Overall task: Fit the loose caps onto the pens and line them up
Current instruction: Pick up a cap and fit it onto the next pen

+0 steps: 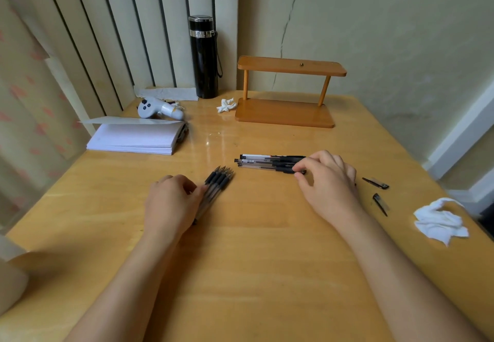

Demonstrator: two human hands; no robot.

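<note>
Several uncapped pens (217, 183) with black grips lie side by side in a tight bunch, tips pointing up and right. My left hand (172, 202) rests on their rear ends, fingers curled against them. A second group of pens (263, 163) lies sideways in a row further right. My right hand (327, 178) pinches the right end of the nearest pen of that row between thumb and forefinger. Two loose black caps lie right of that hand: one cap (375, 182) further back, another cap (380, 203) closer to me.
On the wooden table (254, 261) a crumpled white tissue (439, 221) lies near the right edge. A stack of white paper (136, 138), a grey controller (159, 109), a black flask (204, 56), a small tissue (226, 105) and a wooden shelf (287, 95) stand at the back.
</note>
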